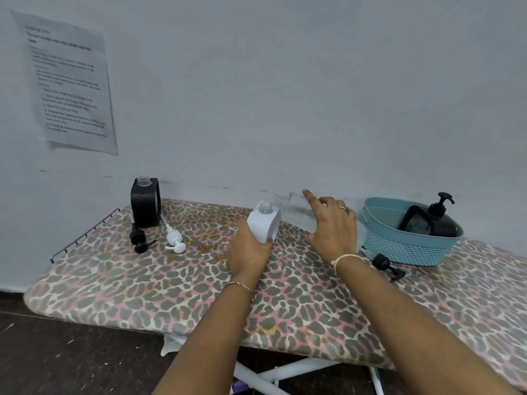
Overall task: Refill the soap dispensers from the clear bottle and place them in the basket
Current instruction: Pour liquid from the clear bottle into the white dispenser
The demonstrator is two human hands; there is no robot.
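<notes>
My left hand (248, 251) grips the base of a white square soap dispenser (263, 223) with its pump off and its neck bare. My right hand (332, 223) holds the clear bottle (296, 210) tilted to the left, its threaded mouth just beside the white dispenser's neck. A black square dispenser (145, 202), also without its pump, stands at the back left. A white pump (174, 241) and a black pump (139, 240) lie in front of it. The teal basket (405, 249) at the right holds a black dispenser (436, 220) with its pump on.
Everything rests on a leopard-print ironing board (171, 286) set against a pale wall. Another black pump (388, 266) lies in front of the basket. A printed sheet (68, 81) hangs on the wall at the left. A wire rack (82, 235) borders the board's left end.
</notes>
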